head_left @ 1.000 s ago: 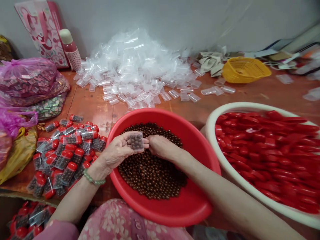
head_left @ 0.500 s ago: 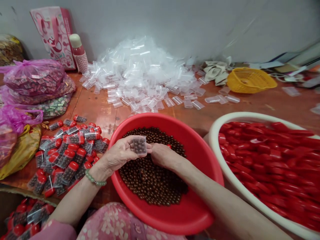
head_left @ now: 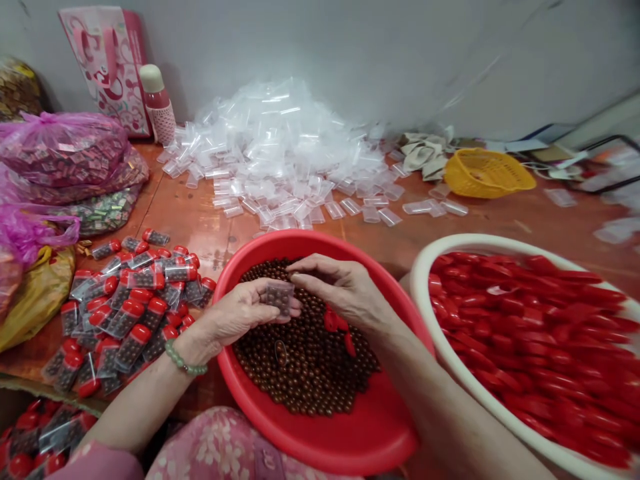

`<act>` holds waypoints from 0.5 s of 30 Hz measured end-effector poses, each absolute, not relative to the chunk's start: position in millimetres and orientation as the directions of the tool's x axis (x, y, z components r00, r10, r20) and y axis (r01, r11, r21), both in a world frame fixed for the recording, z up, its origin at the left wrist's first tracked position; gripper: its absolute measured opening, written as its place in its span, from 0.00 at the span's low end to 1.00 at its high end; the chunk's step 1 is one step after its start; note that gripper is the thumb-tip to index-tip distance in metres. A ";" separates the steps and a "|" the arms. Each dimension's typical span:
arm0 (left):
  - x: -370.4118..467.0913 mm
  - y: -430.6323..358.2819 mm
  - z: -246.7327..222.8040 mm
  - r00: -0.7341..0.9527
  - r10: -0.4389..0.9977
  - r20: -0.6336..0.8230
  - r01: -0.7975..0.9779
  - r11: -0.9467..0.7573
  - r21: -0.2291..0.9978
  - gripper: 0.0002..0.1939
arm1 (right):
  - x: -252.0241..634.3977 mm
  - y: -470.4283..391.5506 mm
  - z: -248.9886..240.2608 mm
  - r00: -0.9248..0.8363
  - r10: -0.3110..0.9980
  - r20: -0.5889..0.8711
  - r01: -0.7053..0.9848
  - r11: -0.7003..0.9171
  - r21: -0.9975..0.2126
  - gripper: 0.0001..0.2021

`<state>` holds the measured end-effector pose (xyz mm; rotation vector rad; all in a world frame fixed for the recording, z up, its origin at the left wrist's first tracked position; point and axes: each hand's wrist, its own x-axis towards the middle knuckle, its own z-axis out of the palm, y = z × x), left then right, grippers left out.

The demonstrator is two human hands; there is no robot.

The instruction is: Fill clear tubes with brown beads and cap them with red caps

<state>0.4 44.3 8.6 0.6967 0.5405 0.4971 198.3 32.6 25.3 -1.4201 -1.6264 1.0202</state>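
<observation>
My left hand (head_left: pixel 250 310) holds a small clear case (head_left: pixel 279 297) filled with brown beads over a red basin (head_left: pixel 320 440). Just right of the case is my right hand (head_left: pixel 345 287), its thumb and fingertips close together; what they pinch, if anything, is too small to tell. Under both hands lie many brown beads (head_left: pixel 310 380) in the basin. Red caps (head_left: pixel 337 323) show beneath my right palm, and whether the hand touches them is unclear.
Filled cases with red caps (head_left: pixel 130 313) are heaped at left. A white tub (head_left: pixel 425 300) of red pieces stands at right. Behind are a pile of clear cases (head_left: pixel 280 147), a yellow basket (head_left: pixel 487 175), plastic bags (head_left: pixel 65 157) and a bottle (head_left: pixel 158 107).
My right hand has lifted from the beads and turned, its fingertips now above and right of the case. Red caps have come into view under it. The case in my left hand is tilted slightly differently.
</observation>
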 end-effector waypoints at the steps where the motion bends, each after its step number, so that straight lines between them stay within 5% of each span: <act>1: 0.4 44.4 7.3 0.756 0.592 -0.280 -0.246 0.653 0.717 0.21 | 194.7 31.7 27.8 -0.141 0.989 0.038 0.387 0.091 -0.918 0.11; 7: 3.2 44.2 6.7 0.756 0.596 -0.269 -0.207 0.608 0.766 0.23 | 187.0 27.6 28.2 -0.265 0.960 0.085 0.404 0.190 -0.895 0.14; 15: 2.1 42.5 9.5 0.722 0.623 -0.301 -0.217 0.617 0.756 0.20 | 193.0 18.2 31.2 -0.166 0.980 0.108 0.429 0.170 -0.887 0.14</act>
